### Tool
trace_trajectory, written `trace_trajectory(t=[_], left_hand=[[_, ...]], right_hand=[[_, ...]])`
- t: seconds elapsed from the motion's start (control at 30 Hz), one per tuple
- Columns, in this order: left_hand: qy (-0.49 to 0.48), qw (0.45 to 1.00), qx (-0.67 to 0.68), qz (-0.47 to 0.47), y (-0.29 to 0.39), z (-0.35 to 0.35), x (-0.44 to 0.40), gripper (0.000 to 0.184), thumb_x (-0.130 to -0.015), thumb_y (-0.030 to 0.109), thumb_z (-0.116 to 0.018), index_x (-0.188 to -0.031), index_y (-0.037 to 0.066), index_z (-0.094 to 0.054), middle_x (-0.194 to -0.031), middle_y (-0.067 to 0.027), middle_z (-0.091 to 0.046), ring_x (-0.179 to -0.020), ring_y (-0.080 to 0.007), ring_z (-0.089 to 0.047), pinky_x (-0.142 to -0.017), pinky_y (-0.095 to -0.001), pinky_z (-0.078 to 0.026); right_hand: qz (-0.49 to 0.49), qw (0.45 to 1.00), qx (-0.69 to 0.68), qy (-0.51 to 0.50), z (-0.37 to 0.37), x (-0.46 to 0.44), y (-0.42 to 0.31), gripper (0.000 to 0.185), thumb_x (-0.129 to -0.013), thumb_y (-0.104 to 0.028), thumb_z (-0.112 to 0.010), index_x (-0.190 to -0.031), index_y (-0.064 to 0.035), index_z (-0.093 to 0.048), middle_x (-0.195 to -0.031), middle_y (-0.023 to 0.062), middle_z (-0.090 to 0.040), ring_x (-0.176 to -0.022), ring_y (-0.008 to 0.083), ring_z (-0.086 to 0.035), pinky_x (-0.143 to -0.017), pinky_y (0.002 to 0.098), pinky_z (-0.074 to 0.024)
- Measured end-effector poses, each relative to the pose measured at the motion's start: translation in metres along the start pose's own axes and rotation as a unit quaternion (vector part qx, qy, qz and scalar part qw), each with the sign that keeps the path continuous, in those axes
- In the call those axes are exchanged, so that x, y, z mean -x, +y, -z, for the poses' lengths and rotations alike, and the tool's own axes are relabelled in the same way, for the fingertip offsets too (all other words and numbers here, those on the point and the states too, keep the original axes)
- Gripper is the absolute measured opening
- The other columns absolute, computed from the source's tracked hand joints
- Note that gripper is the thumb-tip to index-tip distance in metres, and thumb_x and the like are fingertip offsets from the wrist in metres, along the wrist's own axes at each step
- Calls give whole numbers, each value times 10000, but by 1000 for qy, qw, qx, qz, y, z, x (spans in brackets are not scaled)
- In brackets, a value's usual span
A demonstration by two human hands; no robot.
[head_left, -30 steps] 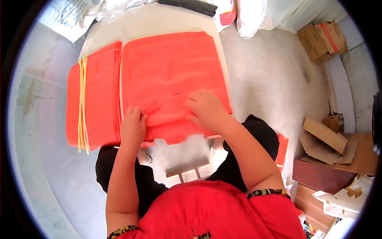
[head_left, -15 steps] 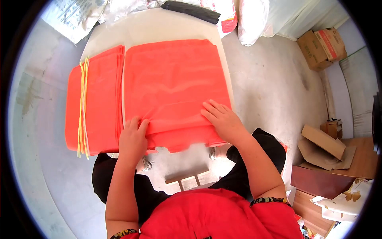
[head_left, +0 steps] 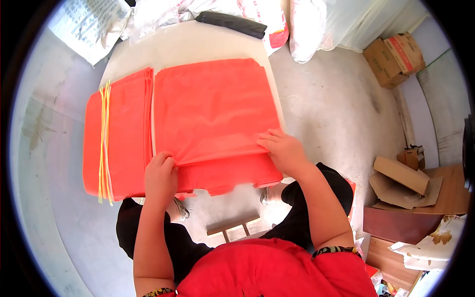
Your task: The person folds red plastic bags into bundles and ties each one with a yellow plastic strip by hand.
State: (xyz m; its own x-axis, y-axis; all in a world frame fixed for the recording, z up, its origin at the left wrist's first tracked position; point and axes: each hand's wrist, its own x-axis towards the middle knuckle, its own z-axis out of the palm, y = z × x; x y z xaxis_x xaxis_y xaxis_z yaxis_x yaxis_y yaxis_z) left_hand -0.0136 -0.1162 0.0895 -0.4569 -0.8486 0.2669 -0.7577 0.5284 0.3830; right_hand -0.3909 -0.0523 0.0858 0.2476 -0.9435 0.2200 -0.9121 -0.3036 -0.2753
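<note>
A stack of thin red sheets or bags (head_left: 215, 109) lies on the pale table (head_left: 163, 44). My left hand (head_left: 161, 173) pinches the near left corner of the top layer, and my right hand (head_left: 284, 151) has its fingers closed at the right end of the same near edge. Between them the edge runs as a taut, raised fold, with more red layers showing below it. Left of this stack is a second red stack (head_left: 126, 128), with yellow ties (head_left: 105, 143) lying lengthwise across it.
A black roll (head_left: 231, 24) lies at the table's far edge, near white plastic bags (head_left: 307, 29). Cardboard boxes (head_left: 396, 59) stand at the far right. An open carton (head_left: 403, 183) sits on a brown surface at right. A wooden stool frame (head_left: 235, 227) is between my legs.
My right hand has moved right from over the stack to its near right edge. The near edge of the top layer is now lifted and stretched between both hands.
</note>
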Motion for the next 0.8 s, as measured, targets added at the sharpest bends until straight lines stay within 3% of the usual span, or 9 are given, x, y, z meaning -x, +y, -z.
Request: trace_trajectory(t=[0.07, 0.1, 0.17, 0.27, 0.3, 0.5, 0.6, 0.7, 0.8], left_hand=[[-14, 996, 90, 17, 4, 15, 0, 89, -879, -11, -665, -965, -22, -646, -1131, -125, -686, -954, -299, -679, -799, -392, -556], [-29, 980, 184, 69, 0, 18, 4, 69, -904, 8, -668, -963, -17, -644, -1101, -94, -688, -937, -248, -668, -788, -366, -545], [-57, 914, 364, 170, -9, 23, 12, 62, -953, 46, -673, -960, -6, -640, -1040, -32, -693, -904, -148, -645, -767, -314, -522], [-116, 867, 396, 279, -13, 35, 10, 65, -989, 81, -670, -967, 23, -648, -924, 25, -641, -859, -58, -567, -749, -249, -481], [-77, 878, 400, 251, -11, 27, 10, 58, -989, 76, -666, -953, 49, -628, -823, 48, -581, -771, -42, -518, -698, -228, -447], [9, 879, 391, 273, -13, 2, -7, 116, -1008, 101, -657, -948, 58, -567, -764, 60, -520, -710, -37, -455, -643, -237, -399], [22, 894, 346, 284, -17, -9, -14, 115, -1012, 125, -660, -1029, 49, -577, -858, 21, -578, -797, -75, -525, -708, -255, -447], [66, 923, 279, 257, -28, -26, -14, 260, -1006, 138, -667, -1225, 48, -561, -1082, -64, -641, -991, -144, -608, -847, -300, -506], [60, 915, 286, 277, -21, -23, -16, 478, -987, 107, -667, -1420, 65, -469, -1347, -144, -583, -1206, -221, -601, -1011, -356, -504]], right_hand=[[-72, 995, -38, -66, 17, 0, 1, 288, -912, -67, -648, -1186, -107, -727, -1172, 53, -740, -1133, 297, -690, -914, 393, -568], [-108, 988, -57, -99, 27, 0, 1, 237, -923, -78, -683, -1150, -109, -743, -1102, 46, -759, -1087, 280, -712, -888, 376, -579], [-192, 963, -138, -127, 52, -1, -3, 183, -914, -85, -715, -1095, -79, -740, -1016, 54, -753, -997, 238, -717, -833, 359, -572], [-286, 913, -266, -119, 47, -3, 4, 184, -910, -79, -733, -1090, -48, -712, -970, 63, -733, -921, 185, -700, -789, 345, -565], [-311, 893, -307, -108, 42, -3, 7, 197, -910, -74, -734, -1101, -39, -699, -969, 66, -724, -905, 168, -689, -781, 342, -563], [-311, 842, -440, 12, 16, -1, 24, 400, -918, -52, -690, -1288, -65, -538, -1163, 85, -654, -1060, 148, -639, -924, 340, -541], [-351, 774, -527, 17, 13, 1, 16, 396, -932, -24, -653, -1294, -78, -502, -1178, 54, -632, -1061, 135, -604, -916, 317, -517], [-336, 767, -545, 40, -8, 4, 21, 310, -948, -1, -615, -1240, -83, -552, -1129, 22, -617, -989, 118, -580, -875, 296, -508], [-326, 791, -517, -18, -23, 8, 38, 237, -957, 15, -590, -1169, -91, -609, -1092, 0, -604, -948, 99, -562, -864, 281, -502]])
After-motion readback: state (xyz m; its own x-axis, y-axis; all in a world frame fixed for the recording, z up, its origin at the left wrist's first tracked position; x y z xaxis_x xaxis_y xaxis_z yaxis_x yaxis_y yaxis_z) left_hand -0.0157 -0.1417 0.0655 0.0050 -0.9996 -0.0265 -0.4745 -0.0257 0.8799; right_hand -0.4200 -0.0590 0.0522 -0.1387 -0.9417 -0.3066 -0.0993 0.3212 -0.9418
